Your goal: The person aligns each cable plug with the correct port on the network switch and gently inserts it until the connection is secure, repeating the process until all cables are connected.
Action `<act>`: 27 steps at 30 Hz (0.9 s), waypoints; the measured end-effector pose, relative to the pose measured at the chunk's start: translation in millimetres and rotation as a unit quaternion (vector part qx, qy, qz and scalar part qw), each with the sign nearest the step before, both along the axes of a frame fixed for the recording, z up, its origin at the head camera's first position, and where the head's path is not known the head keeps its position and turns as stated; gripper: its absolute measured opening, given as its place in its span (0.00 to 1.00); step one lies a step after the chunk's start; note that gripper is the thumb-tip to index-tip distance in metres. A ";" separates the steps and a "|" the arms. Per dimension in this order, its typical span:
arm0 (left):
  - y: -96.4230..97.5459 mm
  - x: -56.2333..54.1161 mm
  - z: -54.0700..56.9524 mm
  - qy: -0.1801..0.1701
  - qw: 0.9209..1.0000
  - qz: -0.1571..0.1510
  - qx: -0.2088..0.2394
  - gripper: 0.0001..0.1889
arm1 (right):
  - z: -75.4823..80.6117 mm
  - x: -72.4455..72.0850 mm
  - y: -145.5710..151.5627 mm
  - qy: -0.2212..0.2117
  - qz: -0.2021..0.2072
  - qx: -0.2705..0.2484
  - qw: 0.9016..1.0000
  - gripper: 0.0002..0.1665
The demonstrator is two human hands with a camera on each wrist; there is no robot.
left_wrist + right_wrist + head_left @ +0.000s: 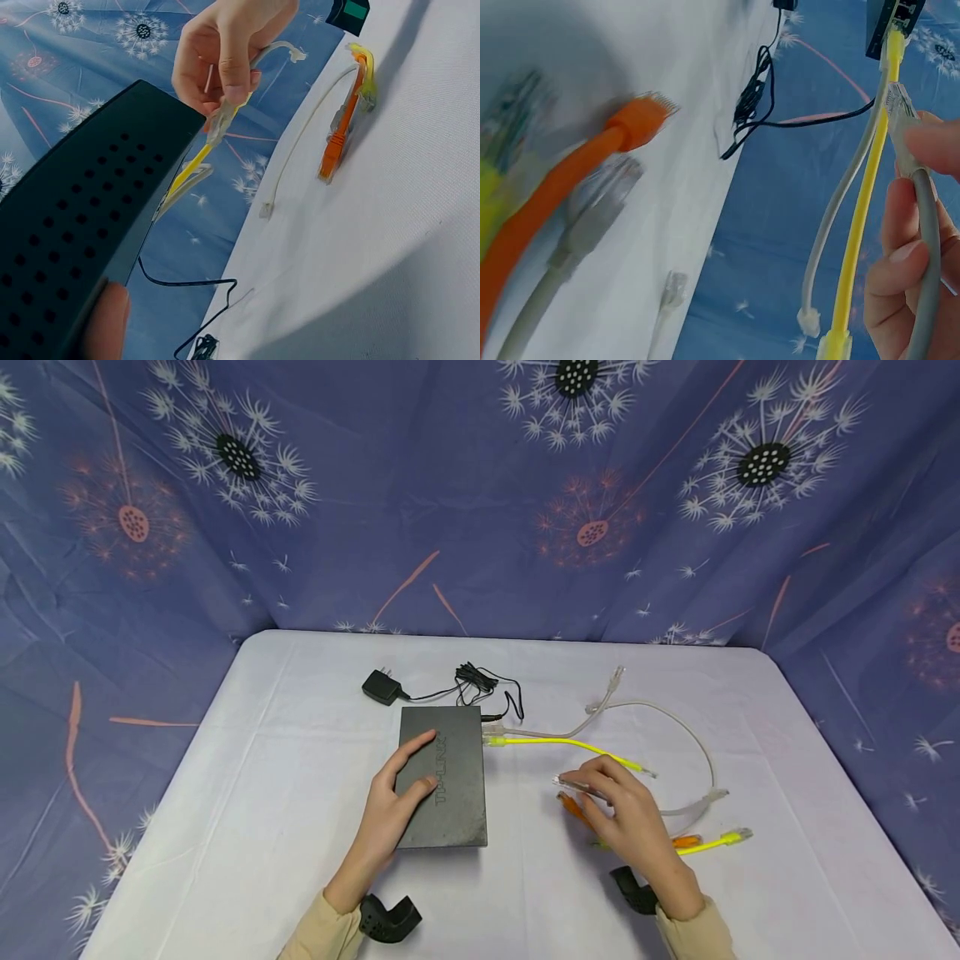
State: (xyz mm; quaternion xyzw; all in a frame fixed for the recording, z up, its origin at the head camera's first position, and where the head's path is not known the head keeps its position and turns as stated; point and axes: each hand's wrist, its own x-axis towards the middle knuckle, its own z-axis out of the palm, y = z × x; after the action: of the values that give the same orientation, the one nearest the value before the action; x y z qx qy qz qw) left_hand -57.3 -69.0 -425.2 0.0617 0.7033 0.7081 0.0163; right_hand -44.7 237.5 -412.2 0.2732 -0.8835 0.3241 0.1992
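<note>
My left hand (386, 814) holds a dark TP-LINK network switch (461, 785) by its left side, thumb and one finger spread over the top; its other fingers are hidden. Plugged into the right side of the switch are a grey network cable (838, 199), a yellow network cable (540, 741) and a thin black power cord (491, 718). To the right, my right hand (630, 814) pinches another grey network cable (922, 247) just behind its clear plug (898, 101). That plug points toward the port side and stands apart from the switch in the head view.
The black power adapter (382, 687) and its bundled cord (474, 677) lie behind the switch. Orange cable (634, 124) and yellow cable (723, 841) ends lie around and under my right hand. A loop of grey cable (705, 747) curves across the white table (300, 760).
</note>
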 end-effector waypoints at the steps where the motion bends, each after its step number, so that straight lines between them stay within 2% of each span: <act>1: 0.1 0.0 -0.1 0.000 1.000 0.000 0.000 0.30 | 1.0 -0.4 -1.0 -0.005 0.000 0.002 1.000 0.19; 19: 0.1 1.2 1.6 -0.003 1.000 -0.003 -0.003 0.30 | 8.7 -13.2 -21.9 0.026 0.013 -0.005 1.000 0.18; 27: 0.4 0.5 1.8 -0.005 1.000 -0.001 -0.007 0.30 | 9.3 -18.3 -31.6 0.052 0.031 -0.023 0.998 0.17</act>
State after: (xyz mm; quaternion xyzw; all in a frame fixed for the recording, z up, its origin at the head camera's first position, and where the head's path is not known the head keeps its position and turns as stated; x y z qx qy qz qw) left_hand -56.8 -68.6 -423.5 0.0581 0.7081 0.7034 0.0210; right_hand -63.0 205.9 -402.9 0.3120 -0.8554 0.3358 0.2413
